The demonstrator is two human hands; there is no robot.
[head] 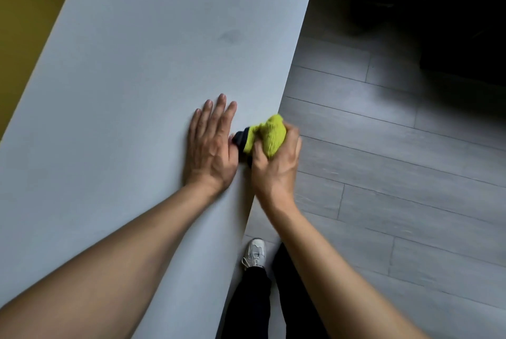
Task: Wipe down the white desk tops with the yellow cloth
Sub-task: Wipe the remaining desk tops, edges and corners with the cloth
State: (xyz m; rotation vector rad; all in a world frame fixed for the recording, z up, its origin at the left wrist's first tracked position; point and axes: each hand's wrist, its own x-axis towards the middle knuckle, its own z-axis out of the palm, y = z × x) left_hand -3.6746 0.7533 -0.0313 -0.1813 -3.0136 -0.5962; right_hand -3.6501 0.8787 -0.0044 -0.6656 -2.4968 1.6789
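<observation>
Head view — right hand (pixel 275 167) grip clenched round yellow cloth (pixel 267 134), bunched at desk top (pixel 137 65) edge.

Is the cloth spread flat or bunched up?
Bunched up. The cloth is a wad gripped in the right hand at the desk edge, with a dark part sticking out.

The left hand (pixel 212 144) lay flat on the table (pixel 123 78) near its right edge — the right hand (pixel 276 166) just beside it, at the edge, gripping the cloth (pixel 269 133); floor (pixel 397 160) lay right.
</observation>
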